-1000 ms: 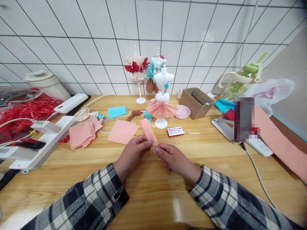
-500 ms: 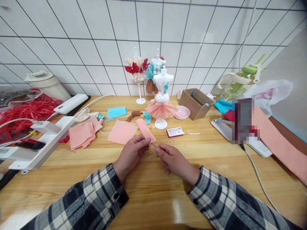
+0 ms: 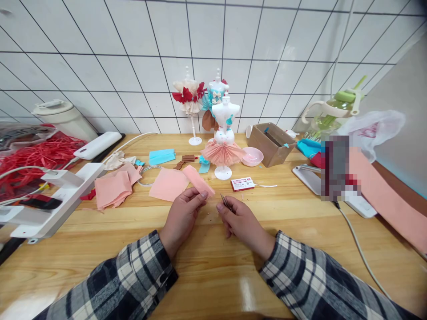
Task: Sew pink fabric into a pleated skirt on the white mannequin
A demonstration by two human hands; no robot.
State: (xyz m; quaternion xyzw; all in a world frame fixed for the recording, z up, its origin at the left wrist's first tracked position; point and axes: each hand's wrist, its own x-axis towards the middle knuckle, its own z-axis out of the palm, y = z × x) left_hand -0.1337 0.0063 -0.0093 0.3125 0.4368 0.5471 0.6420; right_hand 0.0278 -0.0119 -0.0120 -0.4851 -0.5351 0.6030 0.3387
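Observation:
A folded pink paper strip (image 3: 197, 178) is pinched at its lower end by my left hand (image 3: 183, 212), near the middle of the table. To its right, my right hand (image 3: 245, 222) holds a small metal tool (image 3: 225, 202), whose tip points up and to the left, apart from the strip. Behind the strip stands a white mannequin (image 3: 225, 111) with a pleated pink skirt (image 3: 223, 153). Pink paper squares (image 3: 168, 183) lie left of the strip. A small red and white box (image 3: 243, 184) rests beyond my right hand.
Two decorated mannequins stand near the tiled wall. A pink bowl (image 3: 252, 157) and brown box (image 3: 271, 144) are behind on the right. A power strip (image 3: 71, 191) and red shredded paper (image 3: 36, 155) occupy the left; a phone and cable lie right.
My right hand has moved slightly away from the strip, and the metal tool has come off the strip's end. The strip has tilted a little in my left hand.

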